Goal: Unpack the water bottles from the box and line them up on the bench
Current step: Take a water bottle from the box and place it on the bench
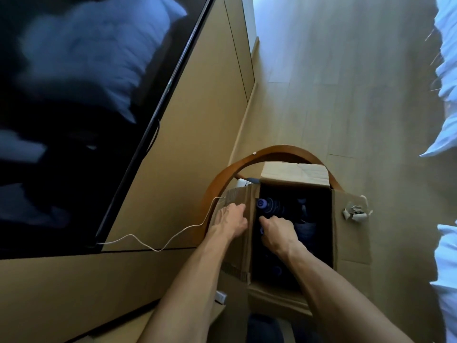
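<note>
We look down on an open cardboard box that sits on a chair with a curved wooden backrest, at about five o'clock in the view. Its flaps are folded outward; the left flap shows its corrugated edge, and the right flap carries torn scraps of tape.

Inside, the box is dark. One water bottle shows at the box's eleven o'clock corner: we see its purple cap face-on, so it lies with its long axis running roughly left to right, cap pointing toward nine o'clock at the left wall. Another purple cap shows faintly toward six o'clock; which way that bottle lies we cannot tell.

Our left hand rests on the left flap, fingers curled over its inner edge and pressing it outward. Our right hand is down inside the box just below the first bottle, fingers bent and closed around something dark; whether that is a bottle we cannot tell.

A thin white cable runs from the lower corner of a large dark screen at nine o'clock toward the box. White bedding lies along the three o'clock edge, and pale wooden floor fills twelve o'clock.
</note>
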Motion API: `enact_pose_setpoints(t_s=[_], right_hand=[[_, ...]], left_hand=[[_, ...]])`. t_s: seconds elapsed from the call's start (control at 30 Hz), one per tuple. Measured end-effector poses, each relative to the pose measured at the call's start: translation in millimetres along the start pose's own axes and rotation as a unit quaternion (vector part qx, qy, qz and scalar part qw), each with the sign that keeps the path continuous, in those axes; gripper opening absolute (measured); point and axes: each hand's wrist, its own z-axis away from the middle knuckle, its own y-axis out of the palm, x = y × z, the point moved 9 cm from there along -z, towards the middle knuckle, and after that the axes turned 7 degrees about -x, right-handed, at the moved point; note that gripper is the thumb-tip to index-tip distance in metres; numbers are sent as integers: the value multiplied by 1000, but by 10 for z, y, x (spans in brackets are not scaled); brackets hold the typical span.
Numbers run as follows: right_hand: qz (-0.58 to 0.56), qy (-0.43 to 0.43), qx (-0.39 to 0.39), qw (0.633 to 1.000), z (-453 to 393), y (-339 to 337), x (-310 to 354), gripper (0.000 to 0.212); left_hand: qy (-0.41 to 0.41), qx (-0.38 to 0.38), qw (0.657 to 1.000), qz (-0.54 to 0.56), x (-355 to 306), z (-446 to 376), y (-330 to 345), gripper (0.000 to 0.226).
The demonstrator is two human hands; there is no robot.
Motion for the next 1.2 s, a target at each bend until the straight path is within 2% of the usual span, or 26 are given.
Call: enact_pose_setpoints(t_s=[0.17,0.37,0.57,0.77,0.97,1.1,1.2], right_hand=[[1,2,-27,1000,-34,-45,26,12],[-27,43,-55,997,42,-113,-97,4],[-27,75,-57,995,51,-300,-217,14],[-28,91,-68,993,126,-554,-167,9],[-42,125,-93,987,200,-986,-145,16],[-55,138,-138,979,273,-1385,39,24],[-71,139,-200,967,329,-1790,266,21]], left_hand=[[7,-2,1000,0,71,-6,9,18],[19,0,1000,1,88,6,-108,20],[30,-25,999,-6,69,20,-357,26],[36,-40,999,-7,77,49,-562,31],[36,-49,998,-17,84,172,-863,34],[16,-73,997,14,150,299,-1200,32],[11,-93,994,57,170,403,-1475,31]])
